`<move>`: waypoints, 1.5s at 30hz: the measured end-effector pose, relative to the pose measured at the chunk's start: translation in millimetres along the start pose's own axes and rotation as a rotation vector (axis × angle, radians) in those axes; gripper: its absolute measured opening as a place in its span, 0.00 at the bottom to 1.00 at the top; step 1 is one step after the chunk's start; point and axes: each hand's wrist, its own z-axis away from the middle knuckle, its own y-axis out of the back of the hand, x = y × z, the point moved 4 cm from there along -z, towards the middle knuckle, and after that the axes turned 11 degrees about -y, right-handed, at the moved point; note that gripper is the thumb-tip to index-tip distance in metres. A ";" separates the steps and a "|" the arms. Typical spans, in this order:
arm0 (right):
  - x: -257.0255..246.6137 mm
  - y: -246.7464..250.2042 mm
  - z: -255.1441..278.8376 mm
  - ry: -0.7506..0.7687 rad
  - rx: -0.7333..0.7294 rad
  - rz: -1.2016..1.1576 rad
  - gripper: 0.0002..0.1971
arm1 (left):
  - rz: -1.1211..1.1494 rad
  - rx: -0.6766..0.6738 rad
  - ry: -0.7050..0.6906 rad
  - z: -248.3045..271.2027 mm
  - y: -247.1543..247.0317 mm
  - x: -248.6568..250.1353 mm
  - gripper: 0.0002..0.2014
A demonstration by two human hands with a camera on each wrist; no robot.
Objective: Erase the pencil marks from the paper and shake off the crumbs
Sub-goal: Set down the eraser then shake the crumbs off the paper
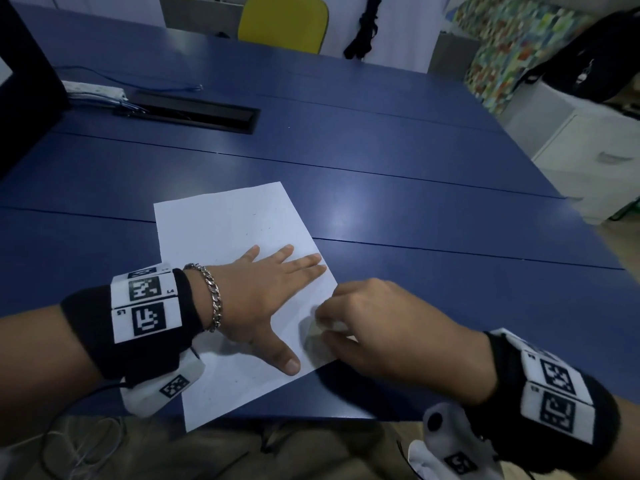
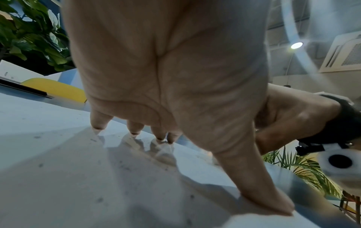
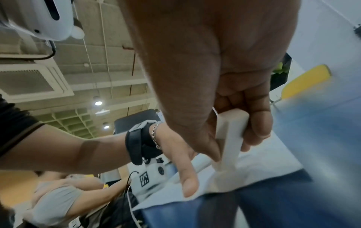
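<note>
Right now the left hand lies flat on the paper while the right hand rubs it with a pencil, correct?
Not quite. The right hand grips a white eraser, not a pencil, as the right wrist view shows. The left hand does lie flat on the paper.

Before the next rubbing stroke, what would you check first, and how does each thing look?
1. Left hand pins the paper flat, fingers spread: ok.
2. Right hand grips the eraser between thumb and fingers: ok.
3. Eraser tip touches the sheet near its right edge: ok.
4. Sheet lies fully on the blue table: not ok, its near corner hangs over the table's edge.
5. Pencil marks gone under the eraser: cannot tell, the spot is blurred and covered.
6. Crumbs cleared: not ok, small dark specks dot the paper.
</note>
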 end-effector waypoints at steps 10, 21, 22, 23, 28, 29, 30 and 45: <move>70.6 24.7 51.5 -0.317 0.284 -0.446 0.16 | 0.208 0.253 -0.152 37.5 36.4 -13.5 0.47; 118.9 -19.1 91.1 -0.557 0.290 -0.438 0.22 | 0.131 0.658 0.137 84.5 108.0 -105.5 0.04; 118.9 -21.8 90.1 -0.574 0.276 -0.427 0.21 | 0.121 0.630 0.137 79.4 106.4 -104.6 0.07; 119.1 -24.2 89.2 -0.588 0.271 -0.416 0.17 | 0.111 0.595 0.146 72.7 102.8 -103.0 0.10; 106.0 -22.1 79.3 -0.588 0.212 -0.401 0.11 | 0.043 0.506 0.123 37.6 80.6 -92.5 0.22; 103.9 -23.1 77.3 -0.586 0.189 -0.394 0.11 | 0.033 0.497 0.124 32.9 77.2 -91.9 0.21; 103.8 -25.8 76.0 -0.595 0.165 -0.375 0.09 | 0.026 0.492 0.106 29.5 75.3 -91.3 0.18; 3.7 -58.5 50.4 -0.241 0.027 -0.432 0.21 | 0.070 0.538 0.553 40.0 103.3 -179.7 0.06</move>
